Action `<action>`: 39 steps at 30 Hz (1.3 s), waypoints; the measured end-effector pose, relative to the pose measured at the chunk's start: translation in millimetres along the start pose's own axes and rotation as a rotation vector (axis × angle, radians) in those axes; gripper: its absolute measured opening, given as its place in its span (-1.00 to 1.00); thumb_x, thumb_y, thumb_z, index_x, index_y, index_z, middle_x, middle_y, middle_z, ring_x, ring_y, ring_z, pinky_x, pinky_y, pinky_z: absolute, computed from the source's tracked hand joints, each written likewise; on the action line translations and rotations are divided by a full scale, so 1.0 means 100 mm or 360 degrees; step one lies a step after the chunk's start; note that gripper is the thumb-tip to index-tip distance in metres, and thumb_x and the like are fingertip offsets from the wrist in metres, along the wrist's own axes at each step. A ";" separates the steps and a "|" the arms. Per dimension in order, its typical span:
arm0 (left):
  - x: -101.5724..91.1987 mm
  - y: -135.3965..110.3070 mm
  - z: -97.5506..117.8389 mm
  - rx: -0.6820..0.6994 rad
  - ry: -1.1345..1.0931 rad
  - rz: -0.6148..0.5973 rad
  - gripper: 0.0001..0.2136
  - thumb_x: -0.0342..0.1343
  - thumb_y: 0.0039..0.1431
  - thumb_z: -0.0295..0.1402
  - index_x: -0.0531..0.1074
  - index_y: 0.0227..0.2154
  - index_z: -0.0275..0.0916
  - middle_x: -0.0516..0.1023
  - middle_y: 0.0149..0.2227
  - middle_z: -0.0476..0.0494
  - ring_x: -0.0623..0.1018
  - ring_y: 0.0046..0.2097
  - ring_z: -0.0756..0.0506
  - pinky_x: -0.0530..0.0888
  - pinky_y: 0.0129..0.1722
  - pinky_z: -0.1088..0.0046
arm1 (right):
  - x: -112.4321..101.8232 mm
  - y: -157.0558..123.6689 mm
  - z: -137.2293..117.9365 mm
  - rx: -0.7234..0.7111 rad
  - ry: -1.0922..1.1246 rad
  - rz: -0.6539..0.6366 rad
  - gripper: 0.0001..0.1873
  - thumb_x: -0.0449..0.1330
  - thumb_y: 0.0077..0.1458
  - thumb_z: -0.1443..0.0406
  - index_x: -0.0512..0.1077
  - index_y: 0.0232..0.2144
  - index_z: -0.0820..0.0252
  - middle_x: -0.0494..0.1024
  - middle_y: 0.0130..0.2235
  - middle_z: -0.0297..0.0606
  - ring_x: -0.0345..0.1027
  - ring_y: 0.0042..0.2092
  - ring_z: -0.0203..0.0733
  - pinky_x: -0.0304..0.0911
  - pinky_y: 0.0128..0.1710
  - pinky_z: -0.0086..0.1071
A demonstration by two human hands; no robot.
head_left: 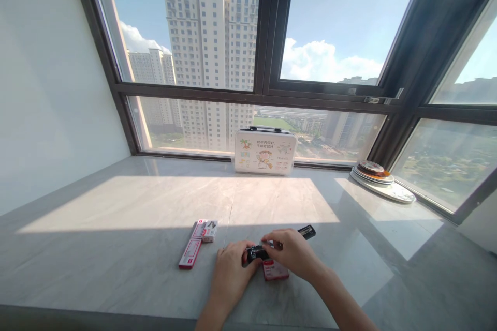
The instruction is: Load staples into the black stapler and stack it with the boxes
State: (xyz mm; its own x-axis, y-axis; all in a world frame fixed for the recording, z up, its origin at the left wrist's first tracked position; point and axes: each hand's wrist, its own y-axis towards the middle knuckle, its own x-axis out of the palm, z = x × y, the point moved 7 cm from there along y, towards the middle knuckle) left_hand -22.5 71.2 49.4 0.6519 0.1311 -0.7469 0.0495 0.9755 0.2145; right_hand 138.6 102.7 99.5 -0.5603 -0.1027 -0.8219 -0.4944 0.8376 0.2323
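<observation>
A black stapler (257,253) appears to lie swung open at a slant across the worktop. My left hand (232,268) is closed round its near left end. Beyond my right hand a long black part with a metal strip (307,231) sticks out to the upper right; the stretch between is hidden under the fingers. My right hand (291,251) is closed in a pinch over the stapler's body, thumb and fingertips close together, and what they hold is too small to make out. Just below the hands rests a red and white box (276,270), partly covered by my right hand.
Left of the hands lie two flat pink and white boxes (190,253) end to end, with a small white box (210,231) beside them. A white cartoon-printed case (265,152) stands against the window. Stacked plates (382,182) sit at the back right on the marble sill (116,258).
</observation>
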 end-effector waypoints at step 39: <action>-0.05 -0.05 0.03 -0.0010 0.0008 -0.0020 -0.74 0.20 0.16 -0.18 0.55 -0.10 -0.03 0.53 -0.36 0.00 0.48 -0.24 -0.15 0.20 -0.20 0.36 | -0.30 -0.09 0.20 0.0246 0.0684 0.0064 -0.65 0.22 0.15 -0.01 0.43 -0.30 0.16 0.29 -0.48 -0.45 0.08 -0.43 -0.32 -0.02 -0.43 -0.42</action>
State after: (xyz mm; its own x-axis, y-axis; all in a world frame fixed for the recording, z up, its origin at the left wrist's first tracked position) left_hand -23.6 65.5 54.3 0.6474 0.1198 -0.7527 0.0529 0.9781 0.2011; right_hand 172.8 108.6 111.4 -0.8182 -0.2545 -0.5156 -0.3799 0.9124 0.1526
